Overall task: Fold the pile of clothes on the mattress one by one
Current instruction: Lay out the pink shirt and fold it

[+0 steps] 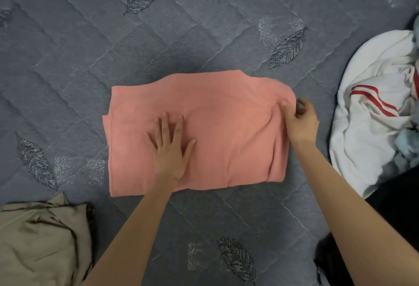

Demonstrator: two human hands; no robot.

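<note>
A salmon-pink garment (226, 145) lies folded into a rough rectangle in the middle of the grey quilted mattress (158, 43). My left hand (170, 147) presses flat on its left half, fingers spread and straight. My right hand (299, 120) pinches the garment's upper right edge between thumb and fingers. A pile of unfolded clothes (376, 113), mostly white cloth with red stripes and some pale blue fabric, sits at the right edge.
A khaki-olive garment (43, 240) lies at the lower left corner. Dark fabric (394, 206) shows at the lower right, below the pile. The mattress has stitched leaf patterns and stretches bare beyond the pink garment.
</note>
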